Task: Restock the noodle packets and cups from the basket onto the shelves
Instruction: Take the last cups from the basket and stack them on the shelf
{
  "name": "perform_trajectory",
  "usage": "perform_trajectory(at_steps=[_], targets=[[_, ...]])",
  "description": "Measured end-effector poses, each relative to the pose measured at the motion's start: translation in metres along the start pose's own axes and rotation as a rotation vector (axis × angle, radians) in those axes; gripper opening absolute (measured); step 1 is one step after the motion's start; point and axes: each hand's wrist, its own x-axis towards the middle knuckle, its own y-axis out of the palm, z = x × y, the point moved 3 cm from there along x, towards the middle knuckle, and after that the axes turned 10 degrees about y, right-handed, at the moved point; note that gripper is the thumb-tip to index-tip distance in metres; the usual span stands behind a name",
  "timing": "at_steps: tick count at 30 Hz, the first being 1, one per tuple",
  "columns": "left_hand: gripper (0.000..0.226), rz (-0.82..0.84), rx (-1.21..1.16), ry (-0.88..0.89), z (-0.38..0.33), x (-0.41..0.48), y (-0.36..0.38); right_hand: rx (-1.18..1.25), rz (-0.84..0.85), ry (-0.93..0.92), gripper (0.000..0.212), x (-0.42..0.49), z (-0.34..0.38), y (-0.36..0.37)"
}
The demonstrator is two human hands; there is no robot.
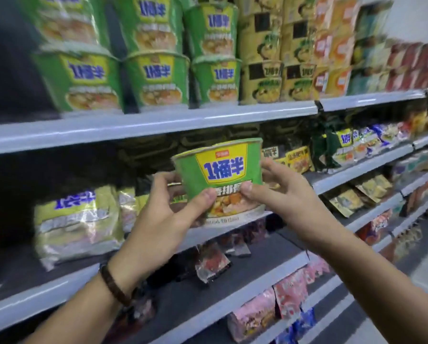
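- Green noodle cup (pixel 221 177): one item, upright with a slight tilt, held in the air in front of the second shelf (pixel 351 167) from the top, below the front edge of the top shelf (pixel 158 122). Yellow label panel with blue lettering faces the camera; a food picture sits on the lower part.
- Left hand (pixel 158 219): grip closed on the cup's lower left side, thumb pressed on the front near the food picture, fingers wrapped behind. A dark beaded bracelet (pixel 115 285) sits on this wrist.
- Right hand (pixel 279 192): grip pinching the cup's right side, thumb on the lower front, fingers behind the right wall.
- Top shelf stock, left and centre: matching green cups (pixel 155 78) stacked two high, standing along the front edge.
- Top shelf stock, right of the green cups: tan cups (pixel 262 80) stacked likewise, then orange cups (pixel 332 78), then blurred teal and red ones toward the far right end.
- Second shelf, right part: noodle packets (pixel 298 158) in yellow, green and blue wrappers, leaning along the front edge.
- Third shelf (pixel 44 296), left end: a large pale green multipack (pixel 76 224), blurred.
- Lower shelves: red-and-silver packets (pixel 213 263) and pink packets (pixel 291 292), some tipped over.
- Basket: not in view.
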Motion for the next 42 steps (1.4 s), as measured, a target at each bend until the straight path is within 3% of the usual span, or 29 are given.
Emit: perform_trajectory(at_steps=[5,11,15,20,25,29,33,42], targets=[[0.081,-0.09,0.113,0.168,-0.084,0.026,-0.065,0.102,0.005,-0.145,0.074,0.022,0.088,0.044],[0.087,-0.168,0.302,0.369,-0.175,0.065,-0.136,0.152,-0.012,-0.357,0.071,0.055,0.19,0.088],[0.096,-0.245,0.327,0.397,-0.215,0.104,-0.177,0.059,-0.036,-0.447,0.069,0.086,0.252,0.115],[0.109,-0.283,0.441,0.434,-0.249,0.141,-0.217,-0.038,-0.074,-0.478,0.091,0.127,0.3,0.144],[0.118,-0.317,0.531,0.461,-0.262,0.169,-0.241,-0.028,-0.072,-0.48,0.064,0.147,0.326,0.167],[0.09,-0.308,0.482,0.458,-0.262,0.191,-0.248,0.01,-0.09,-0.48,0.05,0.159,0.336,0.181],[0.093,-0.282,0.427,0.469,-0.261,0.204,-0.25,0.003,-0.077,-0.511,0.027,0.164,0.34,0.191],[0.093,-0.367,0.359,0.601,-0.273,0.227,-0.259,-0.102,-0.213,-0.642,0.045,0.173,0.372,0.197]])
